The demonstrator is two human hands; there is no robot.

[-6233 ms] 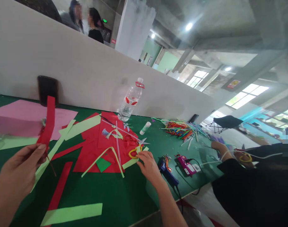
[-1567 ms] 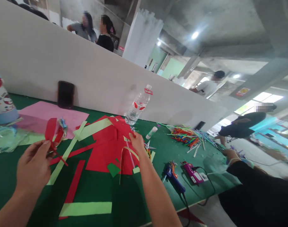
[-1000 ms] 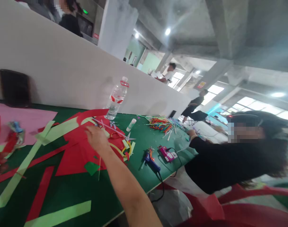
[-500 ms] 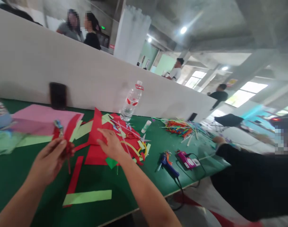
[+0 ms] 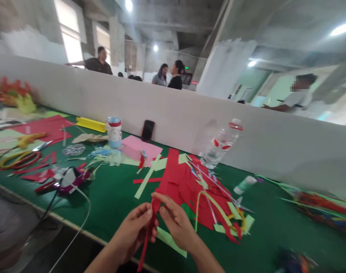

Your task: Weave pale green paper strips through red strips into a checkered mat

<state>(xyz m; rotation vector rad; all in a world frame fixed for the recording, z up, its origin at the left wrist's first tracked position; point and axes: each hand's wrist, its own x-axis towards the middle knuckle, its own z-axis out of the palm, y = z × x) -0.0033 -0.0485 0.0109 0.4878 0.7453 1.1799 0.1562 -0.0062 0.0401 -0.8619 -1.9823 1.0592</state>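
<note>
A narrow red paper strip [image 5: 147, 239] hangs down from my two hands over the green table's near side. My left hand [image 5: 134, 227] is closed, pinching the strip between thumb and fingers. Close against it, my right hand [image 5: 177, 222] has its fingertips at the strip's upper end, with the thumb bent inward. Under my hands lies a pale green paper strip [image 5: 173, 242]. Just beyond them are red paper sheets [image 5: 173, 182] with green scraps on top. Yellow-handled scissors [image 5: 239, 212] lie partly under scraps to the right.
A water bottle [image 5: 221, 146] and glue stick [image 5: 245, 185] stand near the white partition [image 5: 173, 113]. A phone [image 5: 147, 131] leans there, beside pink paper [image 5: 130, 146] and a blue-white bottle [image 5: 114, 132]. Left are orange-handled scissors [image 5: 19, 159] and a corded purple device [image 5: 73, 182]. Pipe cleaners [image 5: 323, 203] lie right.
The view has swung left. My right hand has left its place over the red sheets and joined my left hand at the red strip.
</note>
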